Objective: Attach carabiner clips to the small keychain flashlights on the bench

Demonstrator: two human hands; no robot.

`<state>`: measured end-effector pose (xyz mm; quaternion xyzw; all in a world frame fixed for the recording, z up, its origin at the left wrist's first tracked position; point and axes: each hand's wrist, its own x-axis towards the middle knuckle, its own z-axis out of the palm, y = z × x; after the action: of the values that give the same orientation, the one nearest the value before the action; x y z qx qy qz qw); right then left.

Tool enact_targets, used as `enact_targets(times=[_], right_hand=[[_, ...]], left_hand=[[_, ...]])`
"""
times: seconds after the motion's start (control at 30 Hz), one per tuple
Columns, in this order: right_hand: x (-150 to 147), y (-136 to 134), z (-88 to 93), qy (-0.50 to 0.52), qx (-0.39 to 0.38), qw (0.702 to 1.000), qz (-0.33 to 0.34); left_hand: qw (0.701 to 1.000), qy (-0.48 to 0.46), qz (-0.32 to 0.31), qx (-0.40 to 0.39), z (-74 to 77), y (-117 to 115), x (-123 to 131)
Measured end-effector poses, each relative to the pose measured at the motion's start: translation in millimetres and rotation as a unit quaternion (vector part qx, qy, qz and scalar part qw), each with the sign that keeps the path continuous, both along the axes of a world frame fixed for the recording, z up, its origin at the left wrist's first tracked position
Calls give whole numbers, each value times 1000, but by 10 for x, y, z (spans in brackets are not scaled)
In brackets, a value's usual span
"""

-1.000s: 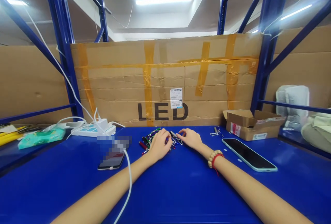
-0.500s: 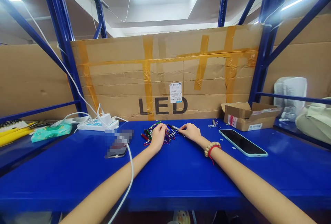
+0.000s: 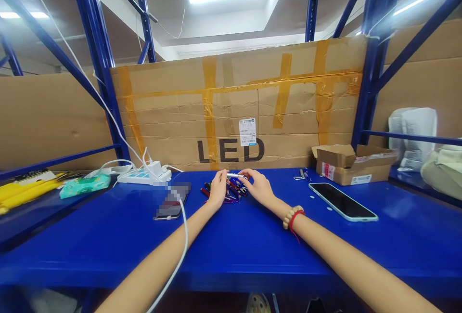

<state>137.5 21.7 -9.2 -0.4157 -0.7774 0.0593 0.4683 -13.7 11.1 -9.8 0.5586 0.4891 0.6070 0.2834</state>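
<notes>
Above a pile of small coloured pens [image 3: 234,191] on the blue table [image 3: 252,241], a slim silver-white pen [image 3: 234,176] lies level between my two hands. My left hand [image 3: 218,190] is closed on its left end. The fingers of my right hand [image 3: 259,187] pinch its right end, with a beaded bracelet and red string at that wrist. The pile is below and between the hands, partly hidden by my left hand.
A phone with a white cable [image 3: 173,204] lies left, near a power strip [image 3: 144,174]. At the right are another phone [image 3: 342,201] and an open cardboard box [image 3: 352,163]. A tall cardboard sheet [image 3: 180,125] stands behind.
My right hand has moved slightly left and the silver-white pen is now held up level between both hands. The view has shifted a little.
</notes>
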Motion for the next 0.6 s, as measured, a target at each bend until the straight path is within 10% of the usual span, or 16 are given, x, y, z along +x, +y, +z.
enact_targets(times=[0.37,0.6], right_hand=[[-38,-108,42,-89,29,995,25],[-77,-98,34,-104,-79,990,52]], left_hand=[[988,111,-36,102,-17,-43,32],[988,104,-46,108,-33,-25,46]])
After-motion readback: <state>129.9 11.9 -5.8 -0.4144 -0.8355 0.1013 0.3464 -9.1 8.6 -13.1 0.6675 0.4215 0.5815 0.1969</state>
